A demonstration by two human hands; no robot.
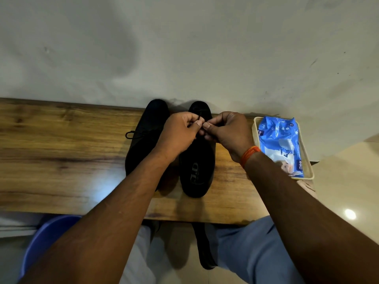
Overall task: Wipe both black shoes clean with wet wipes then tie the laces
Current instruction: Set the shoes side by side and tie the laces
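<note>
Two black shoes stand side by side on a wooden bench (61, 152), toes toward the wall. The left shoe (143, 144) has a tied lace bow (131, 134) on its left side. Over the right shoe (196, 167), my left hand (180, 130) and my right hand (227, 128) meet, each pinching a strand of its black lace (199, 115) between thumb and fingers. A blue wet wipes pack (281, 144) lies to the right in a shallow tray.
The cream tray (254, 130) sits at the bench's right end. A pale wall rises right behind the shoes. Below the bench are my knees in light trousers, a blue plastic seat (47, 236) at the left and a dark shoe (205, 249) on the tiled floor.
</note>
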